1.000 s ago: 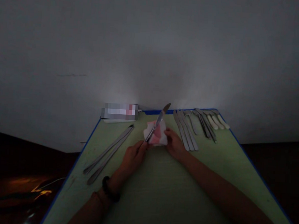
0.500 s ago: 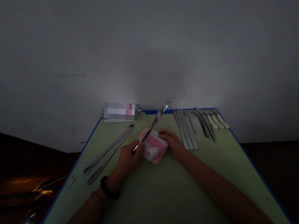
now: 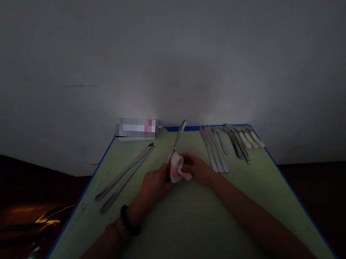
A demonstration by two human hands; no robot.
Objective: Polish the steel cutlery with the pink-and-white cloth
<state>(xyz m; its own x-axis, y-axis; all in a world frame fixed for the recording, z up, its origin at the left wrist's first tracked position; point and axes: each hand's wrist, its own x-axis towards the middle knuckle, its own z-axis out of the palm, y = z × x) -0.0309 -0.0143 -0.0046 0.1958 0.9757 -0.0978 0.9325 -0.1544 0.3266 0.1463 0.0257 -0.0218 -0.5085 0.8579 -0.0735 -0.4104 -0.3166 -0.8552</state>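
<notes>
My left hand is closed round the handle of a table knife, whose blade points up and away toward the wall. My right hand grips a pink and white cloth that is bunched against the lower part of the blade. Both hands meet over the middle of the pale green table. A dark bracelet sits on my left wrist.
Two long metal utensils lie side by side on the left of the table. At the far right lie several knives, then more cutlery, some with white handles. A blurred box rests by the wall. The blue table edge borders dark floor.
The knife has swung from leaning right to nearly upright. The cloth has gathered from a spread pad into a tight bunch around the blade, and both hands have drawn closer together.
</notes>
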